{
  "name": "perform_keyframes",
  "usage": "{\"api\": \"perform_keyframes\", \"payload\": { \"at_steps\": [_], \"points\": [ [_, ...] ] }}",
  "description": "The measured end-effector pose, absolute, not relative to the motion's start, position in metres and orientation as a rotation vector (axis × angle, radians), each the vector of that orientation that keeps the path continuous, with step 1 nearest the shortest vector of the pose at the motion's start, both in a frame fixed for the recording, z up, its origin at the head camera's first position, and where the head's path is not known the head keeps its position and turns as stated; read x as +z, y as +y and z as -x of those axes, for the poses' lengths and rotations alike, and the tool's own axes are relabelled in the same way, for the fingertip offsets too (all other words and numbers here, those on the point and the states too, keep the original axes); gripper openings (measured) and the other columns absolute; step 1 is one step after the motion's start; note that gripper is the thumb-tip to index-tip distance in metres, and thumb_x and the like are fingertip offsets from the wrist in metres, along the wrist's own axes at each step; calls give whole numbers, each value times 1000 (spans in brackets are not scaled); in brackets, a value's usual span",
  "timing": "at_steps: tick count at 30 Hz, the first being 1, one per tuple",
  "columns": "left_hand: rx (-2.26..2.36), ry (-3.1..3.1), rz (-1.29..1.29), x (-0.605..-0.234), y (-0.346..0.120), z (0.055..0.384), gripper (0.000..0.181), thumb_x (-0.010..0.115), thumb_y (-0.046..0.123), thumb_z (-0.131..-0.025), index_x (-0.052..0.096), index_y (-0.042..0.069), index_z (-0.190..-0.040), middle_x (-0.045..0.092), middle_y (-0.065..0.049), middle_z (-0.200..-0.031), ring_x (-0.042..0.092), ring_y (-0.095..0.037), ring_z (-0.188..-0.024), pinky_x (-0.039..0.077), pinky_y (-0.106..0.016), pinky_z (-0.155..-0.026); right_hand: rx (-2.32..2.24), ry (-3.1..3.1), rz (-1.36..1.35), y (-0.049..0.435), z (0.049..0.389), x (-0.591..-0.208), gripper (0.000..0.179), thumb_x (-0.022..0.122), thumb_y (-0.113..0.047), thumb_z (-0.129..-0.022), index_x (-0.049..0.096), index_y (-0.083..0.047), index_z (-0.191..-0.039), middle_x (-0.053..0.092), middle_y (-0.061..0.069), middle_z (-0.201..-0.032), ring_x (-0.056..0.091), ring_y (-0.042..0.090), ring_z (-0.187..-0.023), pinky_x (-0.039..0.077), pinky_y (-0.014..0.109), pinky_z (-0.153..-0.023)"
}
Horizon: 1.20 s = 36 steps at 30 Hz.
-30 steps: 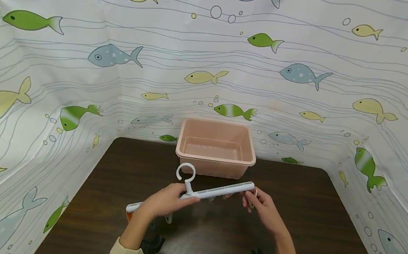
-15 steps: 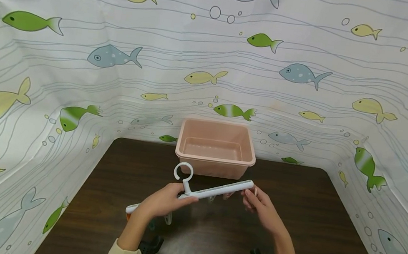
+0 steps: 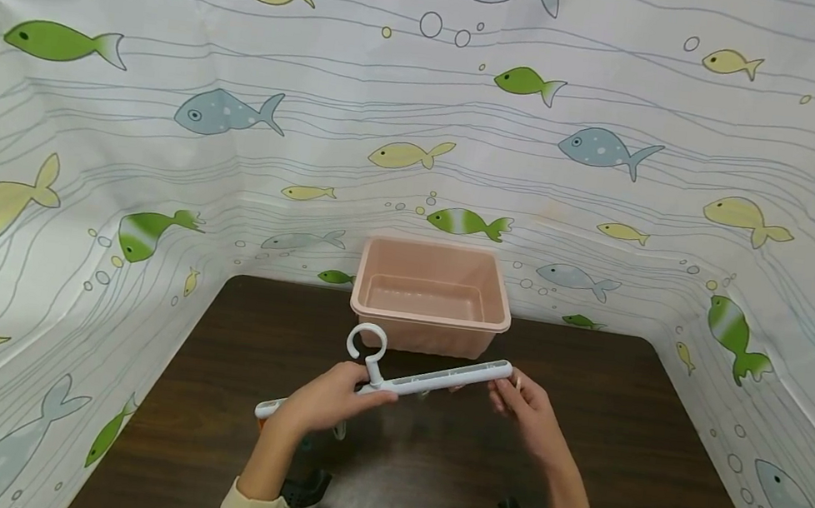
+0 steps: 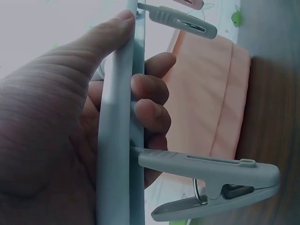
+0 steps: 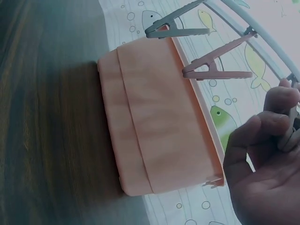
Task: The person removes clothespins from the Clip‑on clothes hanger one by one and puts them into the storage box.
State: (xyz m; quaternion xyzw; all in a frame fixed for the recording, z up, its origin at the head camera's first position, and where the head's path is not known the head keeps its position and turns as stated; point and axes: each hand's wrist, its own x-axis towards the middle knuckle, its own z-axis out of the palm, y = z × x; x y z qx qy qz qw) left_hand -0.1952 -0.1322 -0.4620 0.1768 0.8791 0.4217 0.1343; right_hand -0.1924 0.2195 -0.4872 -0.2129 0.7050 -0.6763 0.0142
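Observation:
A pale blue-white clip hanger (image 3: 449,378) with a round hook (image 3: 367,342) is held above the table, its right end higher. My left hand (image 3: 326,400) grips the bar beside the hook. In the left wrist view, the thumb lies along the bar (image 4: 115,140) and the fingers curl round its other side. A grey clip (image 4: 211,171) hangs from the bar below those fingers. At the bar's right end, my right hand (image 3: 529,410) pinches a light-coloured clip (image 5: 289,136), mostly hidden by fingers. A pink clip (image 5: 218,63) and another grey clip (image 5: 173,28) hang nearby.
Behind the hanger, a pink plastic basin (image 3: 428,336) stands at the back of the dark wooden table (image 3: 620,446). White sheeting (image 3: 422,122) printed with fish rises behind the table and on both sides.
The hanger's bar has turned slightly, showing more of its slotted top and less of the clips beneath. Its right end and my right hand have shifted a little to the right.

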Motion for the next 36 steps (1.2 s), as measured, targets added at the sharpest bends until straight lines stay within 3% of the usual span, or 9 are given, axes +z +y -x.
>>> {"api": "perform_keyframes", "payload": {
  "at_steps": [3,12,20,28,36],
  "points": [
    [1224,2541,-511,-460,-134,193,42,70,57,-102,68,16,-96,48,6,-76,45,-9,-66,41,-29,-63,-2111,2258,663,217,192,-486,24,46,-9,-116,57,10,-107,52,0,-79,45,22,-70,44,31,-64],
    [1215,2544,-500,-457,-136,190,44,65,58,-104,64,15,-96,45,4,-77,41,-11,-65,38,-30,-61,-2120,2279,710,212,190,-476,21,45,-9,-116,62,3,-110,42,8,-78,39,29,-69,45,32,-64],
    [1207,2557,-503,-454,-137,188,43,65,57,-105,64,16,-95,44,5,-76,41,-10,-65,39,-29,-62,-2062,2466,654,206,186,-470,21,48,-7,-115,61,8,-109,52,7,-85,52,24,-77,49,29,-69],
    [1217,2547,-543,-450,-138,187,42,63,55,-107,63,14,-95,42,5,-75,39,-10,-66,38,-29,-62,-2101,2623,629,198,186,-470,16,53,-3,-112,65,2,-104,54,2,-81,50,24,-72,46,31,-68],
    [1232,2530,-577,-450,-138,187,42,61,54,-108,65,13,-97,41,6,-75,38,-9,-66,37,-29,-62,-2000,2808,404,186,182,-470,17,56,-13,-113,66,1,-113,58,10,-93,53,14,-80,47,25,-72]
  ]
}}
